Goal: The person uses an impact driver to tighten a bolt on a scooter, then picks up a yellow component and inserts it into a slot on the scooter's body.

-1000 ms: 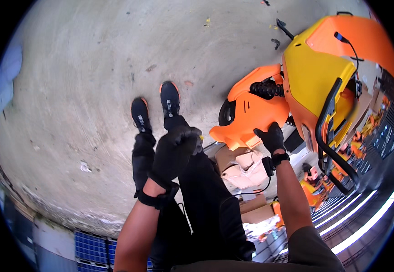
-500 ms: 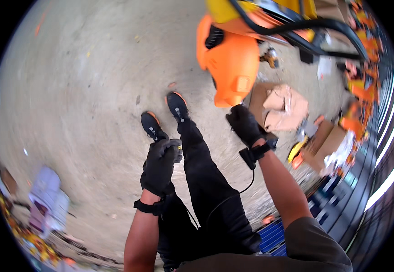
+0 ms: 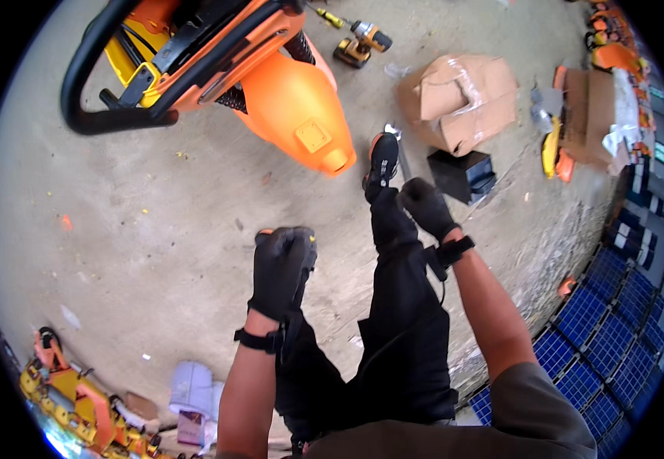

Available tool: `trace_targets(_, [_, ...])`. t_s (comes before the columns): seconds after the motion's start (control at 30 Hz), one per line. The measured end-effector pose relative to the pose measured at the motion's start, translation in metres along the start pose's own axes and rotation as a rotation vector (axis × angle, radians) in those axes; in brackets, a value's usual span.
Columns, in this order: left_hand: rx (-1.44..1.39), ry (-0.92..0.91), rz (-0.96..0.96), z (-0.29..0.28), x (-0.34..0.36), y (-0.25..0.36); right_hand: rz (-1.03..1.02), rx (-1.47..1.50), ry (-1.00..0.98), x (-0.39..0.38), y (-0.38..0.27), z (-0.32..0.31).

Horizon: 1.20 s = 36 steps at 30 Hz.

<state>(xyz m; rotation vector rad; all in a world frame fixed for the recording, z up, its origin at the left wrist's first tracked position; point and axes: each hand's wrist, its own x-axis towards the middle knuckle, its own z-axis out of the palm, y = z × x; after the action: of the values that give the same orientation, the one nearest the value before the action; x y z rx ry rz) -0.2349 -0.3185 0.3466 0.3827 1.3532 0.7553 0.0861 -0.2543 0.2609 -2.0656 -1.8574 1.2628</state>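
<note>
My left hand (image 3: 280, 268), in a dark glove, is closed above the concrete floor in front of my body. A small yellow spot shows at its fingers, but what it holds, if anything, is hidden. My right hand (image 3: 426, 206), also gloved, is curled shut beside my right shoe (image 3: 382, 157); nothing can be made out in it. Ahead and to the left stands a machine with a rounded orange cover (image 3: 293, 107) and a bent black tube handle (image 3: 79, 92). Both hands are apart from it.
A cordless drill (image 3: 362, 43) lies beyond the machine. To the right are a crumpled cardboard box (image 3: 462, 99), a black box (image 3: 462, 176) and an open carton (image 3: 588, 115). Blue crates (image 3: 599, 306) line the right side. Orange-yellow machines (image 3: 79, 405) and pale rolls (image 3: 191, 389) sit lower left.
My view has turned right, so the machine now appears at upper left. My right hand, earlier at the orange cover's tip, is now away from it. My feet have moved wider apart.
</note>
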Motion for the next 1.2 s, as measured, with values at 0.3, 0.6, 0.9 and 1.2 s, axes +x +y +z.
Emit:
trace_targets(0.3, [0.336, 0.227, -0.002, 0.026, 0.08, 0.025, 0.135, 0.153, -0.155, 0.116, 0.042, -0.019])
trace_targets(0.6, [0.631, 0.363, 0.238, 0.087, 0.204, 0.083, 0.182, 0.225, -0.08, 0.233, 0.1, -0.069])
trace_targets(0.9, [0.819, 0.357, 0.239, 0.064, 0.255, 0.061, 0.149, 0.164, -0.02, 0.281, 0.134, -0.102])
trace_targets(1.2, [0.769, 0.364, 0.21, 0.074, 0.267, 0.069, -0.045, -0.009, -0.013, 0.357, 0.118, -0.158])
